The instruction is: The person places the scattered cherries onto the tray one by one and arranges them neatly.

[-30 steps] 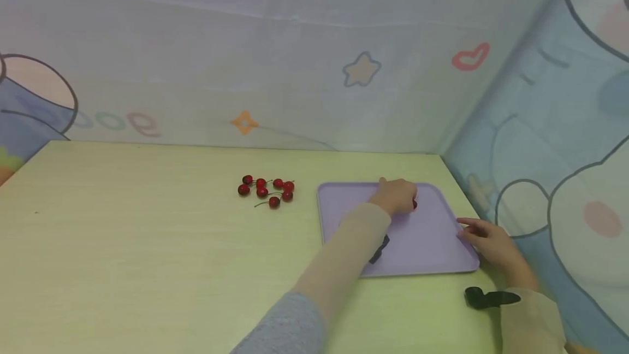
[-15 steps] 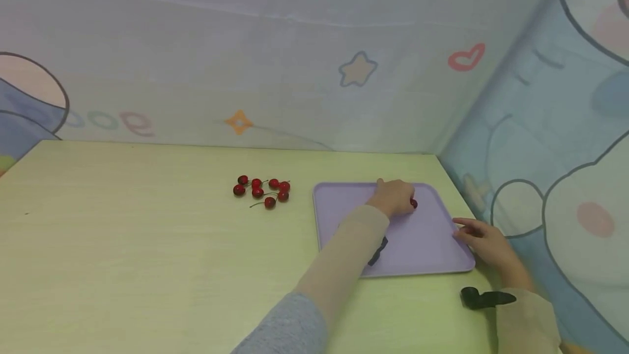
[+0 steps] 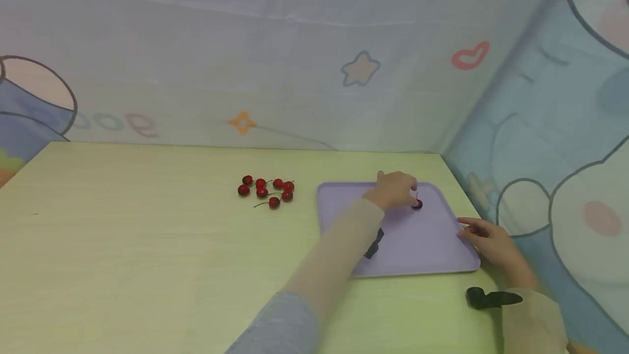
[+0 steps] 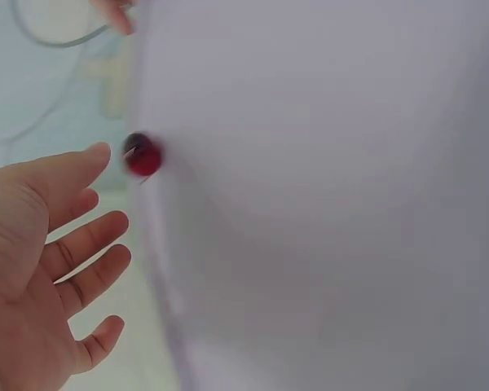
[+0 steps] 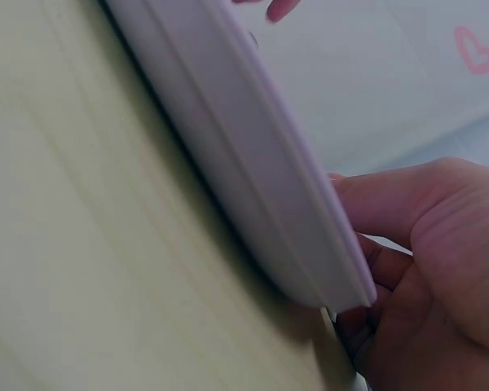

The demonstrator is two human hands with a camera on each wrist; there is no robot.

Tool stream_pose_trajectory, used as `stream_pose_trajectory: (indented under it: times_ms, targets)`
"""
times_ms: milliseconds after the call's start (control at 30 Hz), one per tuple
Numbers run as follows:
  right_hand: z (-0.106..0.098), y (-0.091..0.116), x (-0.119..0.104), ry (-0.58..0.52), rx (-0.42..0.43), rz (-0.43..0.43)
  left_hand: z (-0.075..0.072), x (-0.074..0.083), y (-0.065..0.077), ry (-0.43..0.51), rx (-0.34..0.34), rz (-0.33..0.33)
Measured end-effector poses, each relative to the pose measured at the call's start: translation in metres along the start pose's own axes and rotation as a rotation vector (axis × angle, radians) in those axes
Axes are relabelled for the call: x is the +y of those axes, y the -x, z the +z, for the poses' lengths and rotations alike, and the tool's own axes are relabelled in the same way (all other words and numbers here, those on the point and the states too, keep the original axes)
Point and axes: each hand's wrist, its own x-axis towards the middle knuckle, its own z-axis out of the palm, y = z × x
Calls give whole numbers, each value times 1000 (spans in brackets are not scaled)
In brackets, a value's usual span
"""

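My left hand (image 3: pixel 395 190) is over the lilac tray (image 3: pixel 413 250), its fingers spread and relaxed with nothing between them. Just beyond its fingertips a dark red cherry (image 3: pixel 417 205) with a thin stem lies on the tray. In the left wrist view a small gap shows between the thumb and the cherry (image 4: pixel 143 155). At the tray's right edge, my right hand (image 3: pixel 493 243) holds the rim. The right wrist view shows its thumb at the rim (image 5: pixel 342 236) and the other fingers curled by the corner, partly hidden.
Several red cherries (image 3: pixel 262 193) with stems lie in a loose group on the pale wooden table (image 3: pixel 147 245), left of the tray. Black wrist gear (image 3: pixel 491 298) shows at the right sleeve. A printed cloth (image 3: pixel 295 70) rises behind the table and along its right side.
My left hand has opened and drawn slightly back and left, letting go of the cherry, which now lies on the tray. The right hand keeps its place at the rim.
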Motion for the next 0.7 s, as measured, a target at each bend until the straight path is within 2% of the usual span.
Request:
stream_pose_trajectory:
  times_ms: [200,367,600,700]
  targets:
    - [-1,-3,3,2,-21,10,-45,-20,13,44,12,77]
    - [-1,-7,2,8,-26,15,-75,-45,30,75,15,98]
    - [1,-8,-1,27,-32,8,-102,-87,64,231,34,169]
    - [2,-9,0,38,-28,-1,-112,-105,82,292,60,158]
